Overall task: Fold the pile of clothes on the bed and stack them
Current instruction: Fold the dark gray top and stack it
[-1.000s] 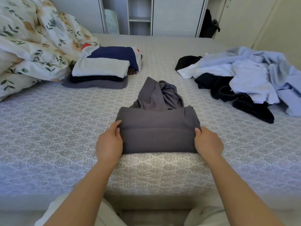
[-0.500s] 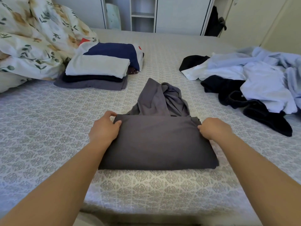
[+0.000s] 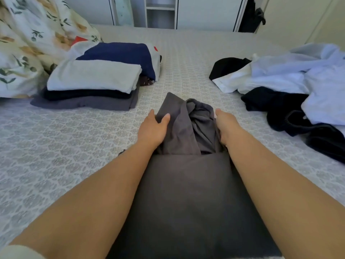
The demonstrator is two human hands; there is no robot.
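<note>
A dark grey hooded garment [image 3: 188, 199] lies folded in front of me on the bed [image 3: 56, 146], its bunched hood [image 3: 197, 124] pointing away. My left hand [image 3: 153, 128] grips the hood's left edge, thumb on top of the cloth. My right hand [image 3: 226, 126] holds the hood's right side, its fingers curled into the fabric and partly hidden. To the far left sits a stack of folded clothes [image 3: 93, 85]: grey at the bottom, black, then white, with a navy piece behind. An unfolded pile [image 3: 298, 85] of light blue, white and black clothes lies at the right.
A floral duvet [image 3: 28, 43] is heaped at the far left behind the stack. White wardrobe doors and an open shelf [image 3: 160, 14] stand beyond the bed's far edge. A dark item hangs at the back right [image 3: 252, 15].
Both hands have moved from the folded body's corners forward onto the hood. The camera has leaned in, so the garment fills more of the view.
</note>
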